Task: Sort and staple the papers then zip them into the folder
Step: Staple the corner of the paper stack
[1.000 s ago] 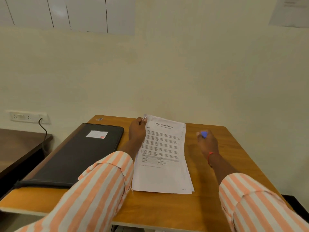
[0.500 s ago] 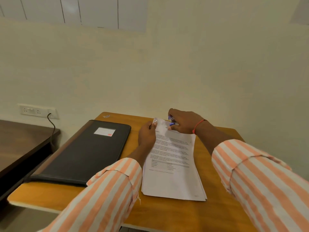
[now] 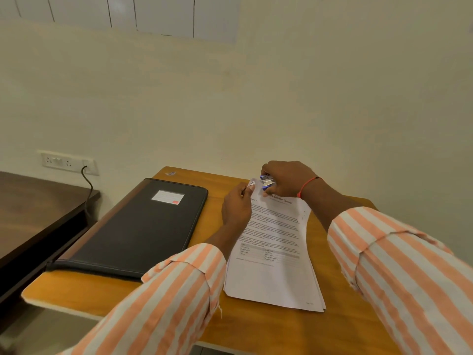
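On the orange-brown wooden table, a stack of printed papers is laid flat, its near end close to the table's front edge. Its far left corner is lifted and pinched by the left hand. A small blue stapler is gripped in the curled fingers of the right hand, right at that corner; whether the corner is already inside the stapler cannot be told. Just left of the papers, apart from the stack, a black zip folder with a white label is laid flat and closed. Behind the table a plain cream wall is seen, with a white socket strip and a dark cable plugged in beside it. A darker wooden table is set to the left. Both forearms are covered by orange-and-white striped sleeves.
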